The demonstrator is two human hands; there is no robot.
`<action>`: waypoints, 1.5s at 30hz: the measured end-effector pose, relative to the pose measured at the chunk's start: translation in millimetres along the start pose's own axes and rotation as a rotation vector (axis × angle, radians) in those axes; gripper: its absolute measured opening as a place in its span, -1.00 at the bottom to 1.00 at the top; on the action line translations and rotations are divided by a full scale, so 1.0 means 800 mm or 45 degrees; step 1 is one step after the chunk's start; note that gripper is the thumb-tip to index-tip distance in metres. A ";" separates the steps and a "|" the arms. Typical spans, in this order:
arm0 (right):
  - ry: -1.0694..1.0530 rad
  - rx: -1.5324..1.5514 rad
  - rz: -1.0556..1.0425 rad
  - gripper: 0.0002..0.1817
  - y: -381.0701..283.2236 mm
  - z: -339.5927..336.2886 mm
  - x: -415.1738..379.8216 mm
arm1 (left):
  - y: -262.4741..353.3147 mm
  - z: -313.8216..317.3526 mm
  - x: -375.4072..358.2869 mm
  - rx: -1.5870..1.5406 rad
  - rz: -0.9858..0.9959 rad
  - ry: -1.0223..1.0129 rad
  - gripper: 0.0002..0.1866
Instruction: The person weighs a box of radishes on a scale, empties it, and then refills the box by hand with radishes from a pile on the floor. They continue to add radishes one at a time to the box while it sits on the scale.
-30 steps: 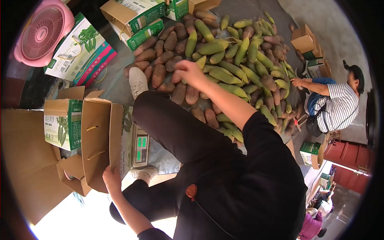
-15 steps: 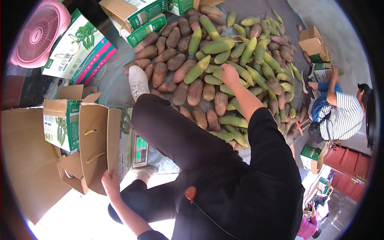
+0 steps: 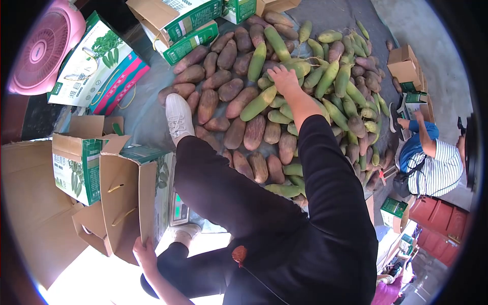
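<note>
Pile point(image 3: 256, 129): your main stock, plump green radishes, some yellowish, mixed with dull red-brown roots. Right hand point(image 3: 285, 80): yours, over the pile's green part, fingers slightly apart; whether they touch a radish, you cannot tell. Carton point(image 3: 119, 178): well apart from the pile, open, brown inside, your left hand point(image 3: 146, 254) at its flap edge, fingers together. Shoe point(image 3: 179, 118): against the pile's edge. Sheet point(image 3: 147, 81): grey, bare strip between pile and printed box point(image 3: 96, 76).
</note>
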State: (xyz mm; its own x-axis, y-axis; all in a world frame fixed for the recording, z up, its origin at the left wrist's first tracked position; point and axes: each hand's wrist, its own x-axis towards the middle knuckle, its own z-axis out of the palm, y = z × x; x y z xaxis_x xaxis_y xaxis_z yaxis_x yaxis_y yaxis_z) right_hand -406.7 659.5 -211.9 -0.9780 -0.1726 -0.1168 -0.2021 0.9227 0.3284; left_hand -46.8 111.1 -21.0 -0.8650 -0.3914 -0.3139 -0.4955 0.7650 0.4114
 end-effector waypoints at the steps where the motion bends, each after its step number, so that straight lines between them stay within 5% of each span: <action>1: -0.004 0.000 0.002 -0.51 -0.002 -0.015 0.001 | 0.000 0.000 0.002 -0.001 0.014 0.010 -0.87; 4: -0.283 -0.090 -0.022 -0.57 -0.007 -0.040 0.003 | 0.005 -0.001 0.003 0.022 -0.004 0.011 -0.87; 14: 0.005 0.039 0.076 -0.61 0.021 -0.057 -0.044 | 0.016 -0.009 0.000 0.032 -0.030 -0.039 -0.89; 16: 0.292 0.300 0.201 -0.51 0.028 -0.070 -0.059 | 0.014 -0.007 0.000 0.062 -0.022 -0.013 -0.89; 18: 0.272 0.537 0.353 -0.40 0.033 -0.092 -0.067 | 0.010 -0.007 0.001 0.046 -0.046 -0.031 -0.87; 22: 0.647 1.012 0.266 -0.34 0.052 -0.077 -0.065 | 0.011 -0.010 0.000 0.079 0.000 -0.027 -0.78; 24: 0.551 1.429 0.219 -0.37 0.045 -0.097 -0.062 | 0.009 -0.012 -0.002 0.066 -0.051 -0.050 -0.76; 26: 0.402 2.049 0.142 -0.41 0.012 -0.172 -0.073 | 0.005 -0.009 -0.003 0.103 -0.027 0.007 -0.76; 30: 0.401 2.338 -0.195 -0.42 -0.043 -0.311 -0.089 | 0.007 -0.010 -0.007 0.074 0.039 0.051 -0.78; 36: 0.359 2.284 -0.918 -0.41 -0.143 -0.480 -0.117 | -0.001 -0.005 -0.009 0.097 0.056 0.108 -0.86; 40: 0.035 2.250 -1.364 -0.44 -0.248 -0.535 -0.126 | -0.003 -0.004 -0.009 0.139 0.054 0.090 -0.86; 42: -0.100 2.140 -1.368 -0.46 -0.303 -0.540 -0.136 | -0.006 -0.001 -0.008 0.143 0.083 0.107 -0.85; 45: 0.471 1.731 -1.503 -0.44 -0.391 -0.523 -0.144 | -0.012 0.001 -0.010 0.178 0.105 0.115 -0.81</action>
State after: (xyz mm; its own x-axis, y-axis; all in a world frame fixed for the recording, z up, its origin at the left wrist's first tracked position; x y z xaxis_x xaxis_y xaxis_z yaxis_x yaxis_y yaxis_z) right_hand -252.5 246.3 91.0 -0.3714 -0.7455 0.5535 -0.7188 -0.1466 -0.6796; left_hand -34.7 107.3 -22.9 -0.9090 -0.3639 -0.2035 -0.4122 0.8576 0.3077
